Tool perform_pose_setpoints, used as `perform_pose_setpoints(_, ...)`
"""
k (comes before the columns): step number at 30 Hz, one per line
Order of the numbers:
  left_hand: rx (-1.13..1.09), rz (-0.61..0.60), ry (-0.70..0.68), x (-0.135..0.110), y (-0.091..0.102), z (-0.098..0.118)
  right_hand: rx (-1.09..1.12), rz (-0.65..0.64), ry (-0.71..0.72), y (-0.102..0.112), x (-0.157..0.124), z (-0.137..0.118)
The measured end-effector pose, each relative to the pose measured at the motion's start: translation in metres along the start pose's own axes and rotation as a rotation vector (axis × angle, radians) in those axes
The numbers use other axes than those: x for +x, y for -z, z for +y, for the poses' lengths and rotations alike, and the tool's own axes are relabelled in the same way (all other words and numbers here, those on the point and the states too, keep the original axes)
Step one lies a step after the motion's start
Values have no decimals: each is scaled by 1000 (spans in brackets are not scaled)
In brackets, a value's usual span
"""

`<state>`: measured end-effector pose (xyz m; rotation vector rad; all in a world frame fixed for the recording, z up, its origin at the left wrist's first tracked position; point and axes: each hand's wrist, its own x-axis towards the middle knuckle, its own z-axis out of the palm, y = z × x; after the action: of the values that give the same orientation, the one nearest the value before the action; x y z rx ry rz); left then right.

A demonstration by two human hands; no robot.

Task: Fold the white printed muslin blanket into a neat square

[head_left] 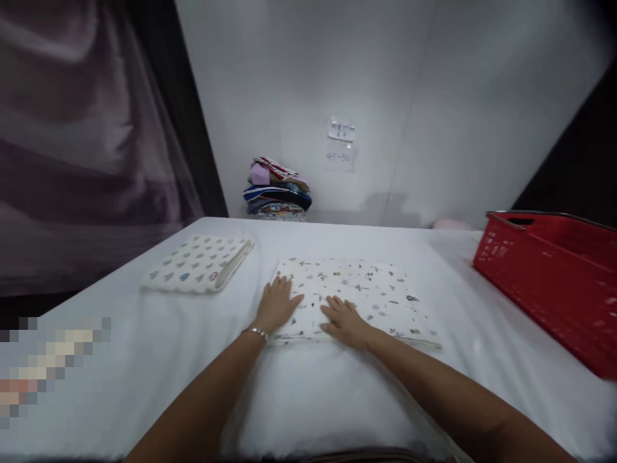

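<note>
A folded white cloth (366, 296) printed with small plants and other little figures lies flat in front of me on the white-covered table. Near its left edge rests my left hand (278, 303), fingers spread, a bracelet at the wrist. My right hand (348, 321) lies palm down on the front middle part of the same cloth, fingers stretched out. Neither hand grips anything. To the left, apart from both hands, sits a second folded cloth (193, 263), cream with rows of grey leaf-like motifs and a thick folded edge on its right.
A red plastic crate (544, 276) stands at the table's right side. Against the back wall is a stack of folded fabrics (278, 190). Paper notes (341, 130) hang on the wall. A purplish curtain (87, 141) hangs at the left. The white tabletop (159, 360) has wrinkles.
</note>
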<state>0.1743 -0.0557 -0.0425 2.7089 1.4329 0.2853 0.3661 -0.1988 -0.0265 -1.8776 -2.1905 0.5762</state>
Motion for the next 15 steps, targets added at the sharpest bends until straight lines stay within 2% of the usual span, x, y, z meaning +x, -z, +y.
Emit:
perform_pose_setpoints(3, 29, 0, -12, 0, -2, -5, 38, 22, -18, 19, -4, 19)
perform_pose_setpoints(6, 22, -91, 23, 6, 6, -6, -45, 99, -176, 42, -1, 51)
perform_pose_setpoints(9, 3, -204, 87, 24, 20, -4, -141, 175, -322, 63, 6, 88)
perform_pose_setpoints(12, 39, -128, 47, 50, 27, -1, -203, 233, -381, 73, 17, 123)
perform_pose_setpoints(15, 81, -55, -40, 69, 18, -2, -241, 231, -444, 71, 24, 150)
